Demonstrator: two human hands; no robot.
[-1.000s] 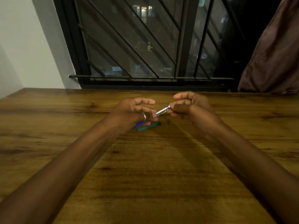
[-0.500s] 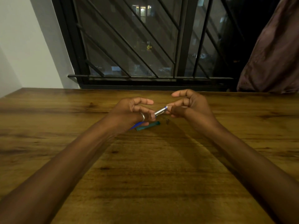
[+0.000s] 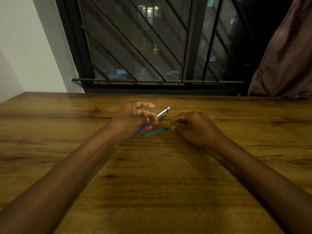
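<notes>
Silver pen (image 3: 163, 112) is sitting pinched in the left hand (image 3: 133, 117) over the worktop (image 3: 152, 183). Right hand (image 3: 194, 127) fingers are hanging curled by the tube (image 3: 155, 131), can't tell if gripping anything. I'd be keeping the pen steady while grabbing it.

A wooden surface (image 3: 152, 191) runs up to a dark barred window (image 3: 135, 48); a brownish curtain (image 3: 287, 56) hangs at the right, a white wall (image 3: 25, 48) stands left.
</notes>
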